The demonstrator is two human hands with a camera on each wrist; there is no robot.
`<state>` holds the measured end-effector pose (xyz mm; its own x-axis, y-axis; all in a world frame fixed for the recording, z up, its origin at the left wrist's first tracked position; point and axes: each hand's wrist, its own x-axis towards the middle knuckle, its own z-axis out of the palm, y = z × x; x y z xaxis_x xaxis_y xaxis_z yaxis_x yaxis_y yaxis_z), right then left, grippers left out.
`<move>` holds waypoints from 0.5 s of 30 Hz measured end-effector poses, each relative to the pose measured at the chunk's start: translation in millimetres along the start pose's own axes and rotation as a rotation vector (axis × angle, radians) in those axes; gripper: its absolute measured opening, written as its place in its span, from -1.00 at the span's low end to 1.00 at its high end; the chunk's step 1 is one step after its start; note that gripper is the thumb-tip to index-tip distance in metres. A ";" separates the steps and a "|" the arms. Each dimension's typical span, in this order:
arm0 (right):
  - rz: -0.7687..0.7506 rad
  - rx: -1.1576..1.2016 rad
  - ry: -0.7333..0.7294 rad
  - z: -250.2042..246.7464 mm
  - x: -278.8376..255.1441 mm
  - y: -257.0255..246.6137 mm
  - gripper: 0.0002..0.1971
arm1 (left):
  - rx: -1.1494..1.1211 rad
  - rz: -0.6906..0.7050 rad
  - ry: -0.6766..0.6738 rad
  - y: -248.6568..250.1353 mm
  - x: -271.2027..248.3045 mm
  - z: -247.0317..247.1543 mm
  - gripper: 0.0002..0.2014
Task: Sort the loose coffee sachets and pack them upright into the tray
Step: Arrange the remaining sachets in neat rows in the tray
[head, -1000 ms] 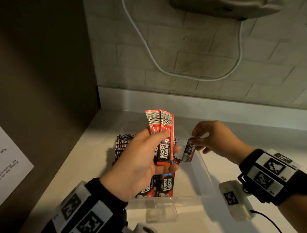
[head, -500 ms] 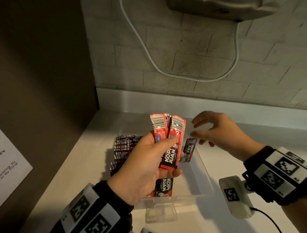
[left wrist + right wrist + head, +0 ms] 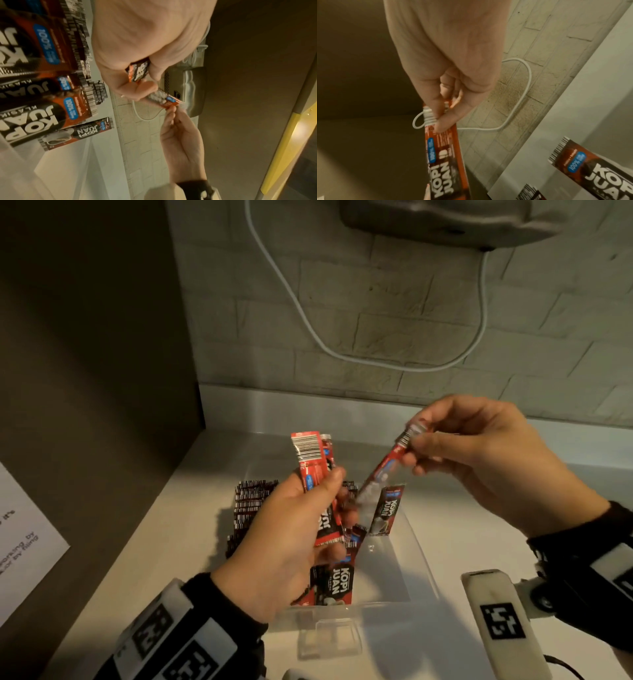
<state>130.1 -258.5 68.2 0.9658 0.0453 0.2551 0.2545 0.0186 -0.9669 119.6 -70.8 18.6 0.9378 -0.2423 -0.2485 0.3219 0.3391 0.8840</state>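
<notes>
Coffee sachets [image 3: 317, 474] — red and black, printed KOPI JUAN — stand gripped in the left hand [image 3: 291, 542], thumb pressed across their fronts and fingers curled behind, barcode ends up. At least two are in that bunch; the exact count is hidden by the hand. The right hand [image 3: 486, 460] pinches the top seal of a single sachet [image 3: 383, 470] between thumb and fingertips, the other fingers loosely curled. This sachet hangs tilted, its lower end slanting down toward the left hand's fingers, and in the left wrist view that end touches those fingers.

Both hands are raised above a clear plastic tray [image 3: 421, 559] that sits on the white counter [image 3: 479, 508] near its back left corner. Inside the tray, a dark sachet [image 3: 385, 511] leans upright just below the pinched one, toward the tray's far side. More sachets [image 3: 332, 583] lie or lean at the tray's near edge, partly hidden behind the left hand. Along the tray's left side a dense row of packed sachets [image 3: 250, 508] stands on end, only their striped top edges showing.

On the counter by the tray's near edge lies a small clear lid-like piece [image 3: 330, 642] — what it is cannot be told. A white cable [image 3: 308, 316] loops across the brick wall behind the counter, running up to a grey wall-mounted unit [image 3: 445, 220]. A white printed sheet [image 3: 24, 542] hangs on the dark side panel at left.
</notes>
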 end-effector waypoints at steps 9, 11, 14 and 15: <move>-0.039 -0.157 -0.290 -9.2 -35.5 24.1 -0.74 | -0.201 0.026 0.060 10.8 3.1 -2.3 -0.91; 0.028 -0.193 -0.343 -7.7 -39.2 24.2 -0.75 | -0.160 0.067 0.082 9.1 3.4 -2.3 -0.84; 0.054 -0.379 -0.247 -2.0 -34.6 16.6 -0.79 | -0.055 0.121 0.064 6.2 2.9 -0.1 -0.78; 0.043 -0.457 -0.186 0.4 -30.6 14.0 -0.70 | -0.011 0.129 0.040 5.0 2.0 1.9 -0.79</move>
<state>104.0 -259.2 46.9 0.9617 0.2142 0.1712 0.2496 -0.4255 -0.8698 122.8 -71.2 23.3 0.9758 -0.1601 -0.1490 0.1998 0.3754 0.9051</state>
